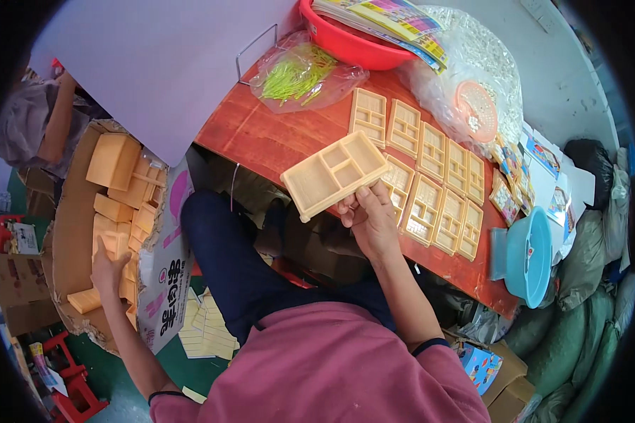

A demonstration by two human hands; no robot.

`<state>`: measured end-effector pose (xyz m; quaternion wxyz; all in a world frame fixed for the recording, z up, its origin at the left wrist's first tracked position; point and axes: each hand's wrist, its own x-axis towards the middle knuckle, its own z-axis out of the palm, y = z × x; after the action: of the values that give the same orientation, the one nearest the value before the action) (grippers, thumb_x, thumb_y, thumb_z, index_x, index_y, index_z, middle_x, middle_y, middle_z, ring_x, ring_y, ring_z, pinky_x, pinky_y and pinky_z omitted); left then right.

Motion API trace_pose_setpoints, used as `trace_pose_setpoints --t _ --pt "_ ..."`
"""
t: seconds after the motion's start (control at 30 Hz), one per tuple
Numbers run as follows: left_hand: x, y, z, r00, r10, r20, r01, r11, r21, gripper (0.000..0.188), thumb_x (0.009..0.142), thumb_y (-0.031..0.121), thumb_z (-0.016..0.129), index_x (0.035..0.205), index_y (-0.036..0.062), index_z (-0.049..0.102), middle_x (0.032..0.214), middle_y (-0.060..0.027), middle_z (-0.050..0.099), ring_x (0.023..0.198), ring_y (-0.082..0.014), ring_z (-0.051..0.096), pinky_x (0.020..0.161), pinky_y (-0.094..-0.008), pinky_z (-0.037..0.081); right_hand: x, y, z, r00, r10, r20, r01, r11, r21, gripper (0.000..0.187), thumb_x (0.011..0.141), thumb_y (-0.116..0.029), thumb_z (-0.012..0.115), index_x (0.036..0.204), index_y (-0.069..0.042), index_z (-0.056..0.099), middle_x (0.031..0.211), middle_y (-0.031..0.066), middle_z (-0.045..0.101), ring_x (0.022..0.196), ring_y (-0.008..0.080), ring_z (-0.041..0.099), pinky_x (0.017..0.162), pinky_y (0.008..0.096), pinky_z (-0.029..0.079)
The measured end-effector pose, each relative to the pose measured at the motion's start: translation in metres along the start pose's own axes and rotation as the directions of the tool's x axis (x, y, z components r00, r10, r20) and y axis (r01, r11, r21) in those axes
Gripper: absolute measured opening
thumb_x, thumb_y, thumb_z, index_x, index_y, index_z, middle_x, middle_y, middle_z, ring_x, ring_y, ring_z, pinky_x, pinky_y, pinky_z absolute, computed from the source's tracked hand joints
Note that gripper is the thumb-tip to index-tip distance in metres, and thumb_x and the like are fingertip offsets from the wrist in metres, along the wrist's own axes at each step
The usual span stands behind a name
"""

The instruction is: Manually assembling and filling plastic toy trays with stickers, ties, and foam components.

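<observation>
My right hand (371, 211) pinches the near right corner of a light wood-coloured compartment tray (317, 182), holding it tilted above the table's front edge. Its open side with several compartments faces up. On the left, my left hand (109, 271) reaches into a cardboard box (74, 211) of similar trays. Thumb and fingers are apart, touching a tray (111, 244) in the pile; I see no firm grip. More compartment trays (423, 201) lie in two rows on the red table (261, 144), partly covered by the held one.
A bag of green plastic pieces (300, 76), a red basin (346, 42) with printed sheets, and a clear bag of small white pieces (466, 49) with a pink basket (476, 106) stand at the back. A blue basin (529, 257) is at the right edge. Sacks (554, 328) lie beyond.
</observation>
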<state>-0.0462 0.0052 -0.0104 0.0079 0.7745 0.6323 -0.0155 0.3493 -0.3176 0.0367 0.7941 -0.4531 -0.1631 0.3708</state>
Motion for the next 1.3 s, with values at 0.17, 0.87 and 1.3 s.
trace_pose_setpoints --t 0.17,0.87,1.3 --pt "-0.043 0.090 -0.037 0.813 0.149 -0.563 -0.424 0.814 -0.397 0.045 0.086 0.031 0.055 0.122 0.0051 0.050 0.099 -0.0155 0.059 0.090 -0.0240 0.058 0.079 -0.0332 0.046 -0.008 0.017 0.002 0.995 -0.091 -0.040 0.088 0.994 -0.070 0.016 0.092 -0.019 0.047 0.105 -0.009 0.048 0.079 0.0022 0.056 0.067 0.0112 0.055 0.050 0.0200 0.040" --pt "-0.051 0.422 -0.029 0.507 0.770 -0.386 -0.663 0.063 -0.746 0.016 0.084 0.015 0.054 0.089 0.0019 0.061 0.087 -0.0096 0.058 0.083 -0.0241 0.056 0.074 -0.0319 0.043 -0.090 0.012 -0.039 0.985 0.170 -0.017 -0.152 0.826 -0.543 0.013 0.087 -0.014 0.058 0.086 -0.001 0.057 0.071 -0.0006 0.058 0.064 0.0039 0.054 0.058 0.0191 0.045" --pt "-0.092 0.462 -0.015 0.364 0.709 -0.604 -0.906 0.118 -0.407 0.017 0.078 0.010 0.059 0.094 0.0089 0.065 0.100 -0.0075 0.056 0.097 -0.0277 0.051 0.081 -0.0382 0.041 -0.107 -0.017 -0.048 0.996 0.076 -0.046 -0.089 0.821 -0.565 0.014 0.086 -0.016 0.060 0.085 -0.003 0.058 0.068 0.0007 0.058 0.062 0.0038 0.053 0.056 0.0193 0.043"
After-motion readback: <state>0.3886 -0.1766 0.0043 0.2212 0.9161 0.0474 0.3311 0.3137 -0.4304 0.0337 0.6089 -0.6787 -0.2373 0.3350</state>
